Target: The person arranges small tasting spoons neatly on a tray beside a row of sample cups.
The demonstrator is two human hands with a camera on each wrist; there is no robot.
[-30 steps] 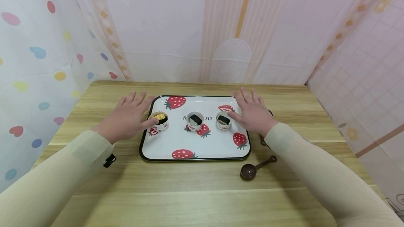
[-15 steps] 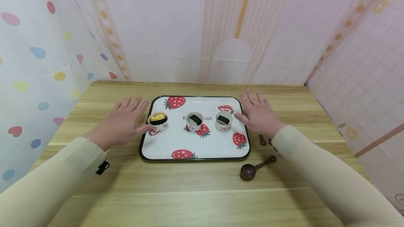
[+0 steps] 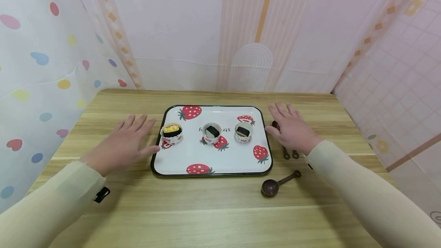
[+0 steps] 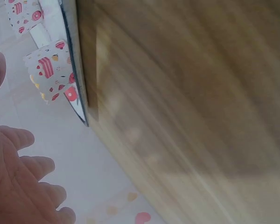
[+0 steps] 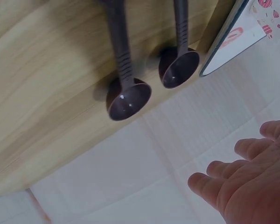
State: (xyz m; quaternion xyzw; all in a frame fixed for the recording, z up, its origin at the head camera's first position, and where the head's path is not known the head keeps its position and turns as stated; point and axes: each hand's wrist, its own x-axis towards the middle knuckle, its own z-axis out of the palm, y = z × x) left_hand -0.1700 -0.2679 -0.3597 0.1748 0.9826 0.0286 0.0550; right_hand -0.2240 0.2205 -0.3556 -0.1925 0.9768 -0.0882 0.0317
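Just left of the strawberry-print tray (image 3: 179, 160), my left hand (image 3: 124, 144) is spread, fingers straight, holding nothing. My right hand (image 3: 291, 127) is likewise spread on the tray's right side, over two brown measuring spoons (image 5: 130, 100) that it partly covers in the head view. Three patterned paper cups stand in a row on the tray. The left cup (image 3: 173, 139) contains a sushi piece (image 3: 172, 130) with yellow topping and a black wrap. In the middle cup (image 3: 208, 140) and the right cup (image 3: 247, 128) sit white pieces with black bands.
Another brown measuring spoon (image 3: 270, 187) lies on the wooden table (image 3: 193, 213) in front of the tray's right corner. A black strap end (image 3: 102, 194) hangs by the left sleeve. Printed curtains (image 3: 179, 30) enclose the back and sides.
Both hands have drawn apart and slightly back, the left off the left cup and tray edge, the right off the tray's right side. More of the two spoons shows. Cups and tray stay put.
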